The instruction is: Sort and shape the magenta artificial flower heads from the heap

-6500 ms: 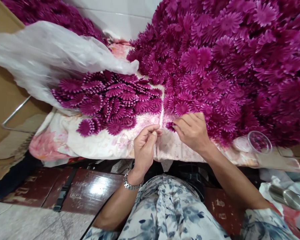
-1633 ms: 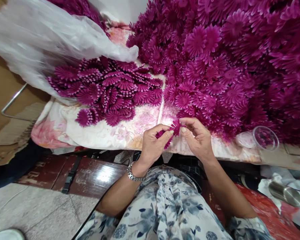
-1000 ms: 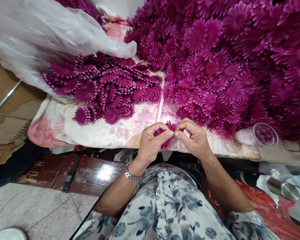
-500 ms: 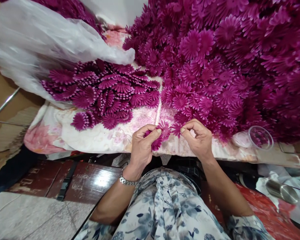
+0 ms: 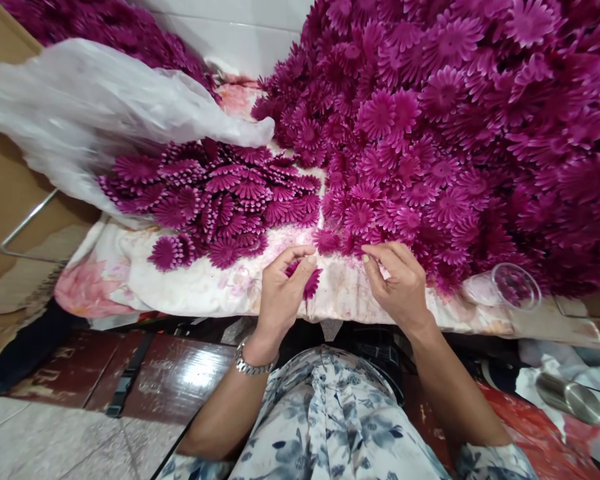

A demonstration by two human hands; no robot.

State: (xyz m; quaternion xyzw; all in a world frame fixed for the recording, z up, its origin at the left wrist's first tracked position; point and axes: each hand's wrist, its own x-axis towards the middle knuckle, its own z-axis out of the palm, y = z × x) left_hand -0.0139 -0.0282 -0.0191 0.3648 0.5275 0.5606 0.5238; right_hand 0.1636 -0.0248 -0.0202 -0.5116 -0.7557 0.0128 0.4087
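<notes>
My left hand [image 5: 283, 287] curls around magenta artificial flower petals [image 5: 311, 281], which show below its thumb. My right hand [image 5: 397, 280] hovers over the cloth opposite, its thumb and forefinger slightly apart with nothing visible between them. Just beyond the fingertips, a loose magenta petal piece [image 5: 327, 241] lies at the near edge of the big heap of opened petal pieces [image 5: 410, 167]. To the left, tightly stacked petal pieces [image 5: 230, 193] rest on the floral cloth [image 5: 210, 293].
A translucent plastic bag [image 5: 130, 93] lies over the back left, with more magenta petals [image 5: 115, 33] behind it. On the right side a clear plastic cup [image 5: 515, 287] lies tipped over. Cardboard [image 5: 15, 180] stands at the left, and a metal cup [image 5: 570, 397] is at lower right.
My hands have parted from the petal pieces held between them; a loose piece now lies beyond the fingertips. My right fingers have opened. My left hand still keeps petals. The view has shifted slightly.
</notes>
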